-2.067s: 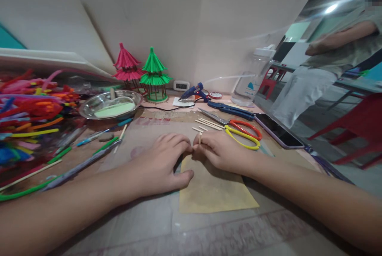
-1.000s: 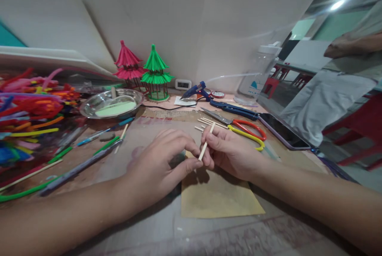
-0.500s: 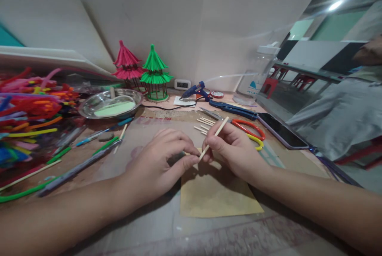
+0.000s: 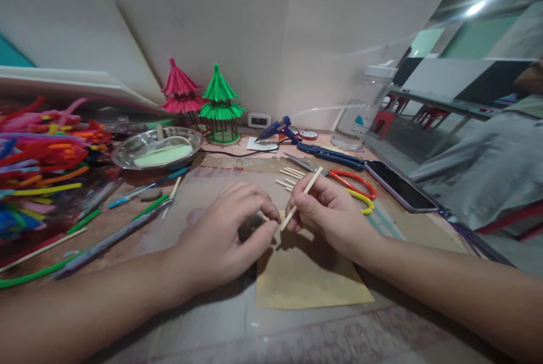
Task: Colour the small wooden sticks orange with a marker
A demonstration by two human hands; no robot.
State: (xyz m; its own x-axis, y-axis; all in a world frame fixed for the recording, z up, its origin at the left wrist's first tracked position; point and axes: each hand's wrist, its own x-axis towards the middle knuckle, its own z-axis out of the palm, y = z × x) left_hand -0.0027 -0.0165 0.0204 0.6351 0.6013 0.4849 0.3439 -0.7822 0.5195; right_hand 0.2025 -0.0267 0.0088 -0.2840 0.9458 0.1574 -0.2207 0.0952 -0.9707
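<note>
My right hand [image 4: 328, 208] pinches a thin wooden stick [image 4: 302, 197] between thumb and fingers, tilted with its upper end to the right. Close to the stick's lower end is my left hand [image 4: 237, 225], its fingers loosely curled and the thumb a little apart from them. Nothing shows in its grasp. Under both hands lies a square of tan sandpaper-like sheet [image 4: 314, 285]. Just beyond my right hand are several short wooden sticks [image 4: 292, 173] and scissors [image 4: 352, 183] with orange and yellow handles.
Pipe cleaners [image 4: 46, 149] crowd the left, beside a metal dish [image 4: 116, 155]. A pink pagoda model [image 4: 181, 90] and a green one [image 4: 218, 107] stand at the back. A glue gun [image 4: 275, 128], utility cutter [image 4: 328, 154], bottle [image 4: 354, 121] and phone [image 4: 401, 186] line the right. A person [image 4: 479, 155] sits beyond.
My left fingertips have drawn slightly left, away from the stick's lower end. My right hand keeps the stick at nearly the same tilt. The person at right has shifted a little.
</note>
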